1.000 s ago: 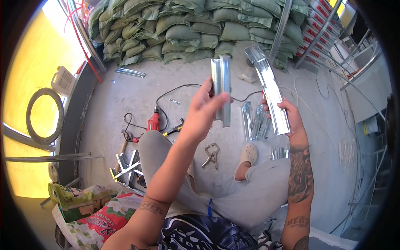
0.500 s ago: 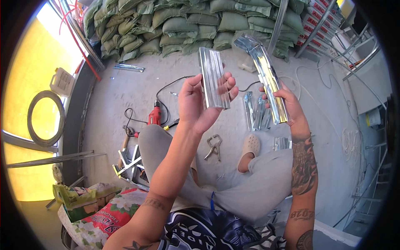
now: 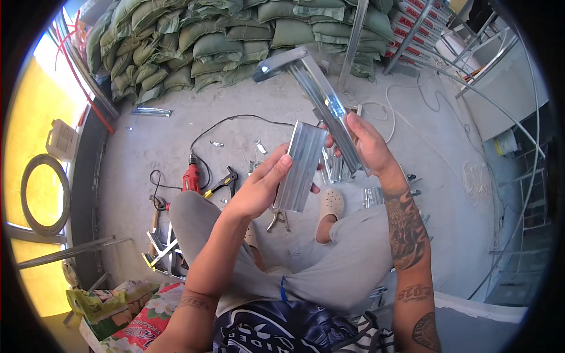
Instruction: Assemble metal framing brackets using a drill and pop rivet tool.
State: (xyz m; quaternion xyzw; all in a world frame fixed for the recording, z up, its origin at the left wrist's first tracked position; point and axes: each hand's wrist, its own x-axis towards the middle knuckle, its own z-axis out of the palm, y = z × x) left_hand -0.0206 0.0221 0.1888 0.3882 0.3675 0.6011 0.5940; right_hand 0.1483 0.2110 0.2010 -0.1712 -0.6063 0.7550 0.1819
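My left hand [image 3: 263,181] is closed round a short, ribbed piece of silver metal channel [image 3: 302,165], thumb on its face, above my lap. In my right hand [image 3: 372,144] is an L-shaped metal channel bracket [image 3: 331,101]; its long leg runs up and left, and the short arm bends left at the top. The bracket's lower end is close beside the ribbed piece; I cannot tell whether they touch. Behind it on the floor lie more cut metal pieces [image 3: 336,167], partly hidden. Locking pliers [image 3: 276,220] lie under my left hand, mostly covered.
Left of my hands lie a red corded drill [image 3: 190,177], a yellow-and-black tool [image 3: 222,183] and a pile of metal brackets [image 3: 165,252]. Stacked green sandbags [image 3: 223,44] line the far side. Short channel pieces [image 3: 373,197] sit by my right knee. A white cable [image 3: 393,112] trails at right.
My left hand has lowered the ribbed piece and turned it. My right hand has brought the bracket left, beside it, and its bent arm now shows clearly. The view has shifted to the right.
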